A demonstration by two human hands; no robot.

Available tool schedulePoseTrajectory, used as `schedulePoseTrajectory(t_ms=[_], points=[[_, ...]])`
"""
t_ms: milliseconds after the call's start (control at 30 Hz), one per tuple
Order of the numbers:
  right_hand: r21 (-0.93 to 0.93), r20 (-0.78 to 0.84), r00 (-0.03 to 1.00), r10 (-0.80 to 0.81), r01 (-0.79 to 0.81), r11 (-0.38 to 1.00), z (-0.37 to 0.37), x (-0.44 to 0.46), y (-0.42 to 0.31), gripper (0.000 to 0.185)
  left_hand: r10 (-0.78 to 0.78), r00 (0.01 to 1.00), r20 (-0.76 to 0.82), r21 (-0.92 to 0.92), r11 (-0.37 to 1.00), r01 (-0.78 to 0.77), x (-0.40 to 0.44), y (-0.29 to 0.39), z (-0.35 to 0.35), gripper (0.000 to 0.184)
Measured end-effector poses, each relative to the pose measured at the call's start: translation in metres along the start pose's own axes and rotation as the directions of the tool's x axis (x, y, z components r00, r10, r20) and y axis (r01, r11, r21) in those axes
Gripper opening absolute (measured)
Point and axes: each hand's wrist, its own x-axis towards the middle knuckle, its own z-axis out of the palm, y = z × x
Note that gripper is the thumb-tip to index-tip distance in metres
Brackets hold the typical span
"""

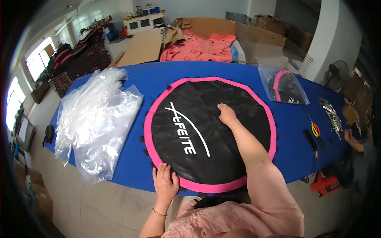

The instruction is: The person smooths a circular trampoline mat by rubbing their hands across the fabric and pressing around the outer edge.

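A round black mat (186, 131) with a pink border and white lettering lies flat on the blue table (137, 174). Small black tabs stick out around its rim. My left hand (165, 183) rests with fingers apart on the pink border at the near left. On the black fabric right of centre lies my right hand (227, 115), its fingers stretched forward and nothing held in them. Clear plastic bags (99, 123) are piled left of the mat. At the back right, a folded black and pink piece (283, 87) sits in a clear bag.
On the right are metal pieces (331, 115), yellow-red handled scissors (315, 129) and a black object (309, 139). Another person's hand (351, 139) shows at the right end. Pink cloth (198, 47) and cardboard lie behind the table; a red stool (325, 184) stands below right.
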Motion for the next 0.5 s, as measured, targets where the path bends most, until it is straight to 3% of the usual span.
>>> schedulePoseTrajectory(t_ms=[167, 400, 467, 500], points=[[0.067, -0.005, 0.995, -0.098, 0.098, 0.993, 0.024, 0.035, -0.070, 0.051, 0.001, 1.000, -0.012, -0.006, 1.000, -0.001, 0.001, 0.002, -0.002, 0.037], [0.062, 0.219, 0.934, -0.282, 0.275, 0.960, 0.022, 0.049, -0.162, 0.052, -0.023, 1.000, -0.014, -0.020, 1.000, 0.023, 0.003, 0.005, -0.004, 0.035], [0.069, 0.237, 0.911, -0.337, 0.330, 0.941, 0.031, 0.049, -0.188, 0.049, -0.035, 0.999, -0.013, -0.013, 0.999, 0.035, 0.002, 0.006, -0.005, 0.036], [0.164, 0.174, 0.904, -0.390, 0.364, 0.917, 0.041, 0.048, -0.197, 0.047, -0.031, 0.999, -0.007, -0.013, 0.999, 0.031, 0.003, 0.007, -0.006, 0.036]])
